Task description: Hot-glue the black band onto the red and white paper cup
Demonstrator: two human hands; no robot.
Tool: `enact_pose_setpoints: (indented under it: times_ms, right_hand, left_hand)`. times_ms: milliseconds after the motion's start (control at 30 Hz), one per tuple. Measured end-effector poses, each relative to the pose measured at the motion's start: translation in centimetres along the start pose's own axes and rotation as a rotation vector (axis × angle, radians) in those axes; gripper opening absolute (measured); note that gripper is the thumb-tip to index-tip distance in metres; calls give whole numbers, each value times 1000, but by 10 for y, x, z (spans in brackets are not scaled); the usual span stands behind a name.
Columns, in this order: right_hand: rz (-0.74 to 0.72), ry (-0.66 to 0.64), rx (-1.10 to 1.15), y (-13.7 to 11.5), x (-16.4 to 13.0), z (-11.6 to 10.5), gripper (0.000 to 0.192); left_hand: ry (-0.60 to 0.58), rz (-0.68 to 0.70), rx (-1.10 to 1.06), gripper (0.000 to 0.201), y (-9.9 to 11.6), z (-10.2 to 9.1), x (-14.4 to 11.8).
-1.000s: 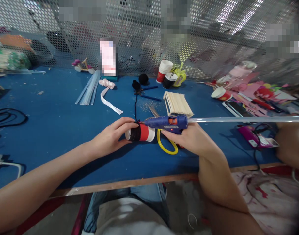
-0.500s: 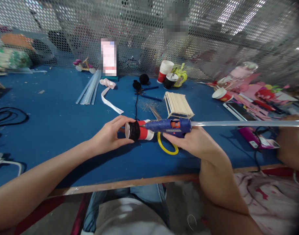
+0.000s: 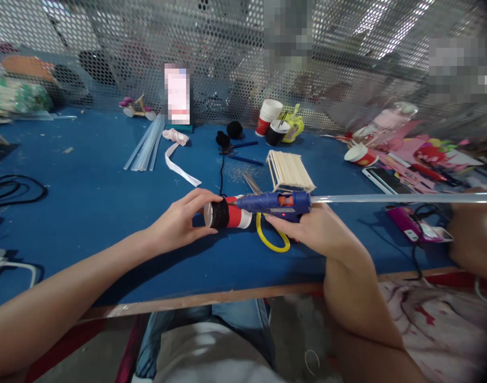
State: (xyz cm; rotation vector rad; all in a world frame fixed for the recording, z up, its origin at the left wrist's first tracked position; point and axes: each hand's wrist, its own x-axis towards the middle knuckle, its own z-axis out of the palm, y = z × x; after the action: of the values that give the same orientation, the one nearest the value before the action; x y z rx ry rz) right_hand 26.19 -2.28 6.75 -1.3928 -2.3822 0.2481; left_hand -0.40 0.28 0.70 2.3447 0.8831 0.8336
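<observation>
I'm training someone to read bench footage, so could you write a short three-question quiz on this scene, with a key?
1. What does the right hand hold?
2. Which is wound around the red-and-white cup? A) white ribbon; B) black strand; C) yellow wire.
3. True or false: the cup stands upright on its base.

Key:
1. A blue glue gun.
2. B.
3. False: it is on its side, gripped by the left hand.

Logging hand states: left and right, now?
Left hand: holding the red paper cup by its black-wrapped end.
Right hand: gripping the blue glue gun.
</observation>
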Motion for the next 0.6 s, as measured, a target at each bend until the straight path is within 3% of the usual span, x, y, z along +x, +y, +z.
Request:
enact_pose_setpoints:
  times_ms: [200, 333, 500, 600]
  right_hand:
    - [-43, -36, -10, 0, -5, -3, 20]
    - [67, 6, 51, -1, -8, -2, 18]
    - [-5, -2, 46, 3, -6, -1, 19]
    - [79, 42, 134, 3, -3, -3, 17]
  left_hand:
    - [18, -69, -73, 50, 1, 0, 1]
    - [30, -104, -132, 52, 0, 1, 2]
    - [38, -85, -142, 52, 0, 1, 1]
    - [32, -57, -122, 50, 1, 1, 1]
